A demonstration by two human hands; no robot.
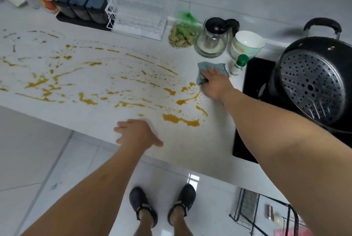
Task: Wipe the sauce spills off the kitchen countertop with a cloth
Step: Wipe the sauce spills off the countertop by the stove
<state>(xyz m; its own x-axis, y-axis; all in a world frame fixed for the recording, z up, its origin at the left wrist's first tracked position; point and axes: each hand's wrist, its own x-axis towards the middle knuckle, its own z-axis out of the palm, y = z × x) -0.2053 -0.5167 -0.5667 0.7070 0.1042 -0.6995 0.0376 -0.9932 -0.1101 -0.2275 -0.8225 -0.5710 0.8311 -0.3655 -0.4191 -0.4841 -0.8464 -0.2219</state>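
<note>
Both forearms fill the near part of my view, feet on the floor tiles below them. Left hand (136, 132) rests on the front edge of the countertop (190, 150), fingers spread and fairly straight, holding nothing; looks like a brace.

Right hand (213, 83) reaches further in, palm down on the cloth (211, 69), a blue-grey wad. Fingers press onto it; I can't tell whether the tips curl round its far edge. Cloth sits under and just beyond those fingers, close beside the small green-capped bottle (239, 64) on its right.

Key relation: the sauce spills (106, 83) lie almost wholly to the left of the right-hand fingers, a long yellow-orange scatter running leftward along the counter. Nearest streaks begin just beside the heel of the right hand; one thick blot (181, 119) sits between the two hands, nearer the left one. My judgement: wiping has scarcely begun, and the stroke should sweep leftward along that long axis. Right hand carries the cloth, so it is the working one. Left fingers sit close to the blot and may need to shift.

Containers:
- glass jug (211, 45) with black lid, beyond the cloth; contents unclear
- white bowl (247, 45) right of it, inside seems bare
- black pot (314, 81), right of the fingers, tilted, perforated steamer plate showing
- three dark-lidded jars (80, 7) far left, contents hidden
- clear rack (137, 16), nothing visible inside

Risk as I read it: a backswing could knock the bottle
</note>
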